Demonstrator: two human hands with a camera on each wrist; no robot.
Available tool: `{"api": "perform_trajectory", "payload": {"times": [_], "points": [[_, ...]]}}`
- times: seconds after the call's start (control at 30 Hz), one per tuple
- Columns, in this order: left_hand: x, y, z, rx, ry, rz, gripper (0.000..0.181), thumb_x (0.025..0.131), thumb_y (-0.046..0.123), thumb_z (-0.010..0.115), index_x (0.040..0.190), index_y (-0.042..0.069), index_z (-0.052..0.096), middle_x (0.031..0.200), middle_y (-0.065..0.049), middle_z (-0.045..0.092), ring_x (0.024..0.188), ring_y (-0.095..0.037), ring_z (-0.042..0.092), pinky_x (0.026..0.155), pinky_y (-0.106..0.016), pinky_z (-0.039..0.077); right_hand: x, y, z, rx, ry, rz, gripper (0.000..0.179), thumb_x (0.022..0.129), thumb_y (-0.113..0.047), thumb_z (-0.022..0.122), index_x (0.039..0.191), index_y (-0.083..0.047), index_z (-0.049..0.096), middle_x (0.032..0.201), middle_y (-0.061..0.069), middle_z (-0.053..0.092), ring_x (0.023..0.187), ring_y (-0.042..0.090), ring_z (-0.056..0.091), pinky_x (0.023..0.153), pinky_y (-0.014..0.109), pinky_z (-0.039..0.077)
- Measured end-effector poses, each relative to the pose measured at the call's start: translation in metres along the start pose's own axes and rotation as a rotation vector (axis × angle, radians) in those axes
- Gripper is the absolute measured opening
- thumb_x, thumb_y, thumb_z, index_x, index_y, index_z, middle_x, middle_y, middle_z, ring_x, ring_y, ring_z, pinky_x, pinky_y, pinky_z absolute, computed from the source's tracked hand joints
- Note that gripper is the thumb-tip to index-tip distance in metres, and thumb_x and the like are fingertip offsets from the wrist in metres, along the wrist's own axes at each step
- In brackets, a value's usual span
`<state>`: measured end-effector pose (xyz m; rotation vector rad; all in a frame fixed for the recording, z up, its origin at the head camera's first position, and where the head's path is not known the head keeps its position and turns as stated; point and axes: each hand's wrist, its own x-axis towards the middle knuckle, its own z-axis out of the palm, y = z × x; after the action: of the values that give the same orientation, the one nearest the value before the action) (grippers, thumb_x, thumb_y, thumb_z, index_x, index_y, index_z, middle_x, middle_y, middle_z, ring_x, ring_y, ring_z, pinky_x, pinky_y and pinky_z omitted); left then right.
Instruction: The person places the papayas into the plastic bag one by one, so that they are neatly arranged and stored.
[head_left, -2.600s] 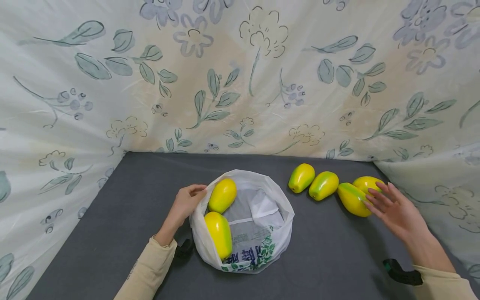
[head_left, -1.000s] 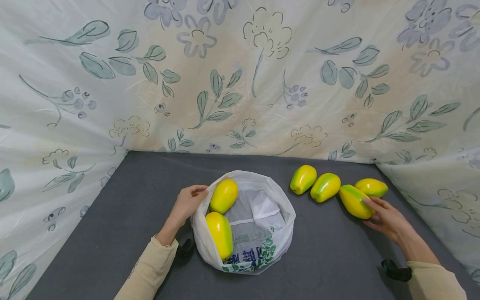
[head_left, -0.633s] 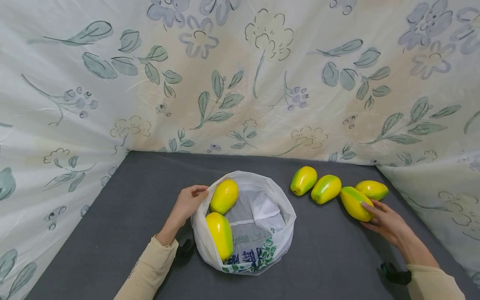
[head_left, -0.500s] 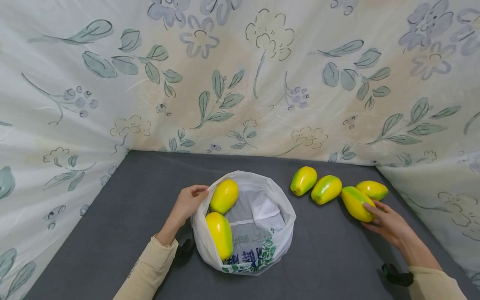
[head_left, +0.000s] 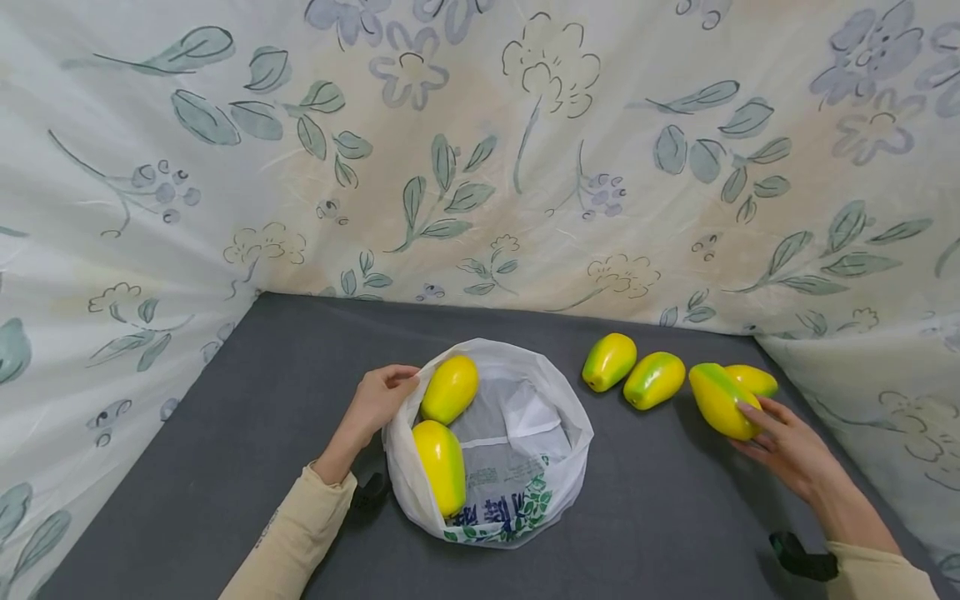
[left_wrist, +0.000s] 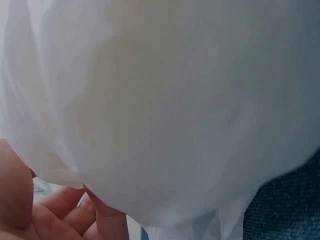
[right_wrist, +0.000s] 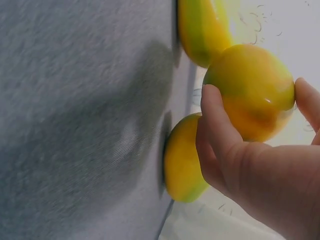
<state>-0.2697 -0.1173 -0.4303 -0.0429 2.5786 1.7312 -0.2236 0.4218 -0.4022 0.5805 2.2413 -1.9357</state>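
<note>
My left hand [head_left: 377, 406] pinches the left rim of a white plastic bag [head_left: 567, 487], whose mouth is open upward. Inside it, along the left side, lie two yellow-green papayas, an upper papaya [head_left: 450, 390] and a lower papaya [head_left: 439, 468]. My right hand [head_left: 798, 462] grips another papaya [head_left: 722, 402] between thumb and fingers. The right wrist view shows this papaya [right_wrist: 250, 90] raised off the cloth. In the left wrist view the bag [left_wrist: 165, 125] fills most of the picture and covers part of the left fingers [left_wrist: 62, 210].
Behind the held papaya a further papaya [head_left: 753, 380] lies partly hidden. Two more, a left papaya [head_left: 609, 362] and a right papaya [head_left: 654, 381], lie between it and the bag. Dark grey cloth [head_left: 225, 467] covers the table; a floral curtain [head_left: 480, 167] encloses the back and sides.
My right hand came in from the right, closed on the nearest papaya and now has it slightly lifted. The left hand stays at the bag's rim.
</note>
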Motion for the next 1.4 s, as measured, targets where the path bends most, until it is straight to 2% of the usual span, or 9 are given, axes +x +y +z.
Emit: {"api": "perform_trajectory", "payload": {"times": [0.13, 0.23, 0.5, 0.67, 0.77, 0.93, 1.03, 1.17, 1.4], "points": [[0.000, 0.001, 0.000, -0.002, -0.001, 0.001, 0.031, 0.096, 0.021, 0.059, 0.120, 0.004, 0.064, 0.113, -0.012, 0.063, 0.096, -0.025, 0.060, 0.080, -0.038, 0.051, -0.002, -0.005, 0.006, -0.009, -0.035, -0.035, 0.105, 0.089, -0.044, 0.062, 0.150, -0.008, -0.015, 0.134, 0.014, 0.023, 0.099, 0.012, 0.046, 0.078, 0.031, 0.053], [-0.001, 0.001, -0.001, -0.002, -0.001, 0.003, 0.031, 0.095, 0.021, 0.059, 0.121, 0.004, 0.064, 0.114, -0.013, 0.062, 0.096, -0.026, 0.059, 0.081, -0.040, 0.050, -0.003, -0.011, 0.012, -0.019, -0.063, -0.054, 0.103, 0.091, -0.043, 0.061, 0.150, -0.008, -0.016, 0.133, 0.013, 0.023, 0.096, 0.009, 0.047, 0.078, 0.030, 0.053], [-0.002, 0.001, -0.001, 0.004, 0.001, 0.010, 0.031, 0.095, 0.021, 0.059, 0.120, 0.003, 0.064, 0.112, -0.014, 0.063, 0.096, -0.027, 0.060, 0.081, -0.040, 0.051, -0.008, -0.025, 0.035, -0.089, -0.162, -0.122, 0.093, 0.096, -0.038, 0.054, 0.150, -0.004, -0.013, 0.143, 0.018, 0.013, 0.093, 0.001, 0.053, 0.088, 0.037, 0.049], [-0.002, 0.001, -0.002, 0.006, 0.001, 0.010, 0.031, 0.095, 0.021, 0.059, 0.121, 0.003, 0.064, 0.113, -0.014, 0.063, 0.097, -0.028, 0.060, 0.081, -0.040, 0.051, -0.009, -0.032, 0.053, -0.111, -0.236, -0.158, 0.085, 0.099, -0.038, 0.050, 0.151, -0.002, -0.008, 0.144, 0.017, 0.012, 0.100, 0.007, 0.051, 0.090, 0.036, 0.048], [-0.002, 0.001, -0.002, 0.006, 0.000, 0.010, 0.031, 0.095, 0.021, 0.059, 0.121, 0.003, 0.064, 0.113, -0.015, 0.063, 0.097, -0.028, 0.060, 0.081, -0.040, 0.051, -0.010, -0.036, 0.064, -0.120, -0.273, -0.167, 0.082, 0.100, -0.037, 0.048, 0.151, -0.003, -0.005, 0.146, 0.017, 0.011, 0.107, 0.015, 0.047, 0.091, 0.036, 0.048], [-0.002, 0.001, 0.000, 0.003, -0.005, 0.005, 0.031, 0.095, 0.022, 0.059, 0.120, 0.004, 0.064, 0.114, -0.014, 0.063, 0.097, -0.027, 0.060, 0.081, -0.040, 0.051, -0.012, -0.042, 0.082, -0.135, -0.314, -0.181, 0.082, 0.101, -0.036, 0.047, 0.151, -0.002, -0.009, 0.152, 0.022, 0.001, 0.120, 0.029, 0.037, 0.091, 0.038, 0.047], [-0.002, 0.002, 0.000, 0.004, -0.009, 0.006, 0.031, 0.095, 0.022, 0.059, 0.121, 0.004, 0.064, 0.114, -0.013, 0.063, 0.097, -0.027, 0.060, 0.081, -0.040, 0.051, -0.012, -0.044, 0.092, -0.138, -0.330, -0.176, 0.081, 0.101, -0.036, 0.048, 0.151, -0.003, -0.007, 0.153, 0.023, 0.001, 0.120, 0.028, 0.038, 0.092, 0.039, 0.047], [-0.002, 0.002, 0.000, 0.003, -0.006, 0.006, 0.031, 0.095, 0.022, 0.059, 0.121, 0.005, 0.064, 0.114, -0.012, 0.063, 0.097, -0.026, 0.060, 0.081, -0.040, 0.051, -0.011, -0.046, 0.104, -0.136, -0.351, -0.174, 0.079, 0.100, -0.035, 0.049, 0.152, -0.003, -0.003, 0.150, 0.023, 0.008, 0.113, 0.021, 0.045, 0.092, 0.039, 0.047], [-0.001, 0.001, -0.001, 0.002, -0.004, 0.019, 0.030, 0.095, 0.021, 0.060, 0.119, 0.004, 0.065, 0.113, -0.012, 0.064, 0.098, -0.027, 0.060, 0.081, -0.040, 0.051, -0.009, -0.051, 0.122, -0.140, -0.398, -0.180, 0.077, 0.100, -0.034, 0.051, 0.152, -0.005, 0.003, 0.146, 0.024, 0.016, 0.113, 0.026, 0.046, 0.093, 0.040, 0.046]]}}
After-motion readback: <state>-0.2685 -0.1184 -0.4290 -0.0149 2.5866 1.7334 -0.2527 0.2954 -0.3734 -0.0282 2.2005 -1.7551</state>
